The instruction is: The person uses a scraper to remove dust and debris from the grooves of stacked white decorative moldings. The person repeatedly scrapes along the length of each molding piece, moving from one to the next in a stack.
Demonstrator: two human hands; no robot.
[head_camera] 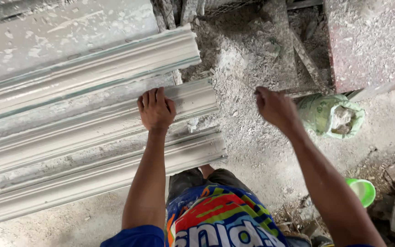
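Beside plaster mouldings (92, 132), green sack (330, 115), green cup (363, 191), rubble (248, 59).

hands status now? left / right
Left hand: fingers curled, resting on the middle plaster moulding, no clear grip.
Right hand: loosely closed in the air; contents cannot be told.

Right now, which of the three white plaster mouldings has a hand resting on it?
The middle moulding: the left hand rests on it, the others lie untouched.
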